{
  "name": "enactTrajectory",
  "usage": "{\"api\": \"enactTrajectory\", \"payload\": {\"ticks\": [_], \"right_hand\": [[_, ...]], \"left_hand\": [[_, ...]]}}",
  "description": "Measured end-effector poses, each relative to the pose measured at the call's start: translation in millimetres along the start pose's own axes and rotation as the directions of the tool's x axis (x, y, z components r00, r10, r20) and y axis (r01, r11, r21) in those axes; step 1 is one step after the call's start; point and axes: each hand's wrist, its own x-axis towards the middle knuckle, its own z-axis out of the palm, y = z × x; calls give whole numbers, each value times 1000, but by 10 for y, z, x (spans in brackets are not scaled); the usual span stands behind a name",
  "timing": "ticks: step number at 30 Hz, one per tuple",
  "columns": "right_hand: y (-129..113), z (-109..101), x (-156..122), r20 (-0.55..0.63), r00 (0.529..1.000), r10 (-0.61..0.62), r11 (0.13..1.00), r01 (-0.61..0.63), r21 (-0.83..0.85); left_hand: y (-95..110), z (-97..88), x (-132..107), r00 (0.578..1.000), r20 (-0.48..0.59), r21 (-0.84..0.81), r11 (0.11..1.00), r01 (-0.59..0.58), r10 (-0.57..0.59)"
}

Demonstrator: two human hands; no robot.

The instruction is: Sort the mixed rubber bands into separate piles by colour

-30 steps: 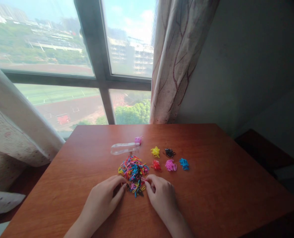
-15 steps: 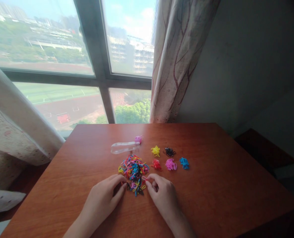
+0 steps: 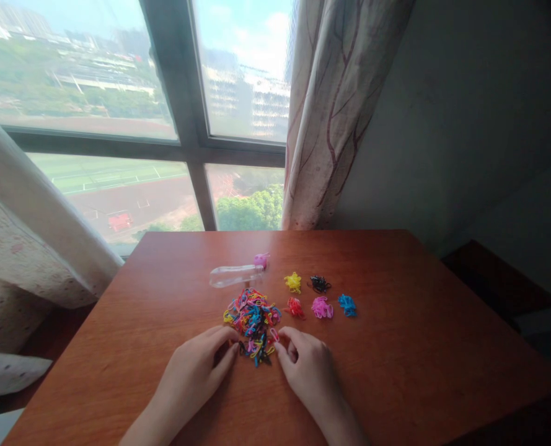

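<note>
A mixed heap of small coloured rubber bands [image 3: 251,313] lies on the wooden table, with a looser cluster of bands [image 3: 258,353] at its near side. My left hand [image 3: 201,362] is at the left of this cluster, thumb and forefinger pinched, with a bit of an orange-red band showing between the tips. On the other side, my right hand [image 3: 307,359] pinches a pinkish-red rubber band [image 3: 274,335] at its fingertips. Its other fingers are curled under and partly hidden.
Sorted piles stand to the right: yellow bands [image 3: 292,282], black bands [image 3: 320,284], red bands [image 3: 295,308], pink bands [image 3: 322,308] and blue bands [image 3: 348,305]. Behind the heap lie a clear plastic bottle [image 3: 235,276] and a pink cap [image 3: 261,260]. A window and curtains [image 3: 335,111] rise beyond the table [image 3: 396,347].
The pinkish-red band at my right fingertips has turned from lying sideways to a more upright slant. My left hand is nearly still, and the view has shifted slightly.
</note>
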Motion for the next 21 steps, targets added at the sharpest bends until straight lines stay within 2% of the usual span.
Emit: {"api": "enactTrajectory", "payload": {"ticks": [7,21], "right_hand": [[1,22,18,-26,1000,-10,1000,10,-16],[33,16,11,-47,998,32,987,-24,160]], "left_hand": [[-11,6,-6,1000,-6,0,1000,4,-4],[-4,4,-4,1000,10,-1,1000,-2,2]]}}
